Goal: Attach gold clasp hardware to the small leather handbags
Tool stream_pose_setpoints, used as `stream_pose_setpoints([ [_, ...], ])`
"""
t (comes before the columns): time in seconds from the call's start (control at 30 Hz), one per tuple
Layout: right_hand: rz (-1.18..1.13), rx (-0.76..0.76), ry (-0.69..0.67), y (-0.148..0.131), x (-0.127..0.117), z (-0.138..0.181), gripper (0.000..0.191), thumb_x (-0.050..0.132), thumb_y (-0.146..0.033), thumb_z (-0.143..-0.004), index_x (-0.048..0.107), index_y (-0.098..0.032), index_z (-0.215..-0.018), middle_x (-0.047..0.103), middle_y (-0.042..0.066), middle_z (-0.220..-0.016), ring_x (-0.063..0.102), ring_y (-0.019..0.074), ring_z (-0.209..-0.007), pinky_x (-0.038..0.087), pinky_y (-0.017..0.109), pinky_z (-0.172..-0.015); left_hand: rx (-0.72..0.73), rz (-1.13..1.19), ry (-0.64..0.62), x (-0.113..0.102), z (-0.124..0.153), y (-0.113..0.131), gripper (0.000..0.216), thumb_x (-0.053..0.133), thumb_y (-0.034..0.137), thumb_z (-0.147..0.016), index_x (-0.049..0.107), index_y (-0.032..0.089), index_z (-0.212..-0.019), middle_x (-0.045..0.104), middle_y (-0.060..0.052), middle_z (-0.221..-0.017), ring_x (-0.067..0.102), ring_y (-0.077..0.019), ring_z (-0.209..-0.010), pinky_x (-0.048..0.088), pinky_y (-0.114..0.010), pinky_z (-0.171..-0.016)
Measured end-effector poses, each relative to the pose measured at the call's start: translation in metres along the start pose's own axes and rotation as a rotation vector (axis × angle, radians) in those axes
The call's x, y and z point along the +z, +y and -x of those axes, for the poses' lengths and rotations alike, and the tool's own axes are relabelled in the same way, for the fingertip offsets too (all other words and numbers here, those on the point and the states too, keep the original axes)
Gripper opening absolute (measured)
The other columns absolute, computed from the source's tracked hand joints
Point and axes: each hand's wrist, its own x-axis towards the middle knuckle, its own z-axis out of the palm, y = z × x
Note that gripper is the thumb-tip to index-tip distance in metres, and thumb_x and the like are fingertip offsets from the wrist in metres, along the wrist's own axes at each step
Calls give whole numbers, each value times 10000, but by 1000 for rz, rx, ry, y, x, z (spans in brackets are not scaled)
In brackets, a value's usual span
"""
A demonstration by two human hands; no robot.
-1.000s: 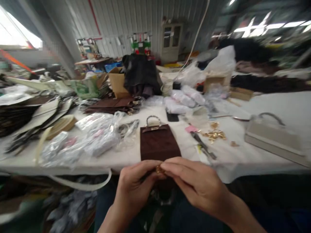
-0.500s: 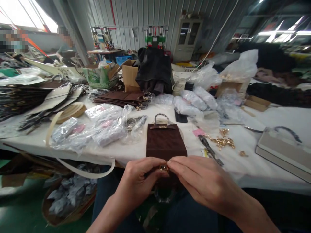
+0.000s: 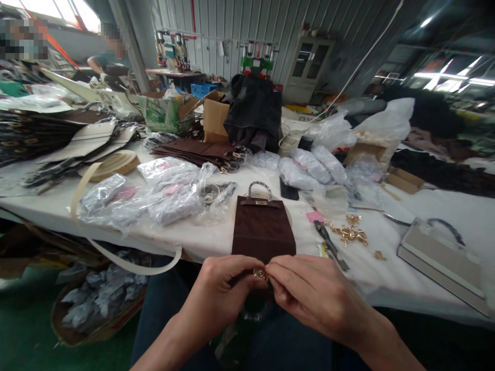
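At the near edge of the white-covered work table [image 3: 406, 273], both hands meet over a small gold metal clasp [image 3: 260, 272]. The left hand [image 3: 220, 296] is curled almost closed, thumb and forefinger pinching the clasp from the left, while the right hand [image 3: 313, 296] comes in from the other side with its fingertips [image 3: 275, 269] pressed to the same piece — the two hands touch each other there. The clasp sits at the near end of a dark brown suede handbag [image 3: 263, 229] that lies flat on the table and hangs over its edge toward the person's lap; its far end carries a curved metal handle [image 3: 259, 186] and a second gold fitting. Just right of the bag lie a dark hand tool [image 3: 330, 245] and a scatter of loose gold hardware pieces [image 3: 350, 233], with a pink slip of paper [image 3: 315, 216] near them. Farther right rests a pale grey boxy handbag [image 3: 444, 260] — it lies on its side, well apart from the hands. To the left of the brown bag are clear plastic bags of parts [image 3: 166, 198], a coil of cream webbing strap [image 3: 112, 165] trailing off the table edge, and beyond them a stack of flat brown suede panels [image 3: 197, 150].
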Motion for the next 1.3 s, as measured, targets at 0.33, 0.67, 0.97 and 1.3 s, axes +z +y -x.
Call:
stream_pose_setpoints([
  [0.33, -331, 276, 121, -6, 30, 14, 181, 648, -57, -1040, 760, -196, -1069, 768, 38, -931, 734, 153, -774, 545, 254, -677, -161, 9, -16, 7, 15, -6, 182, 766, 137, -1002, 905, 247, -1042, 841, 35, -847, 773, -143, -745, 531, -189, -672],
  [0.67, -517, 527, 152, -9, 36, 18, 194, 691, -75, -991, 801, -201, -892, 733, -4, -793, 675, 124, -664, 513, 222, -615, -151, 9, 17, 18, 19, -7, 202, 743, 137, -1011, 911, 248, -1024, 859, 27, -877, 791, -131, -761, 549, -170, -712],
  [0.97, -545, 494, 326, -21, 36, 37, 244, 786, -144, -1045, 825, -242, -1264, 799, 93, -1198, 801, 209, -975, 668, 269, -815, -396, 399, 126, 17, 17, -6, 157, 937, 231, -854, 937, 261, -1009, 891, -24, -957, 837, -187, -834, 646, -181, -759],
  [1.3, -459, 513, 386, -34, 31, 39, 238, 807, -118, -1033, 835, -246, -1231, 809, 92, -1168, 800, 239, -1024, 685, 322, -868, -184, 252, -2, 19, 22, 3, 175, 823, 234, -992, 923, 236, -1135, 892, -67, -1031, 838, -213, -867, 668, -246, -801],
])
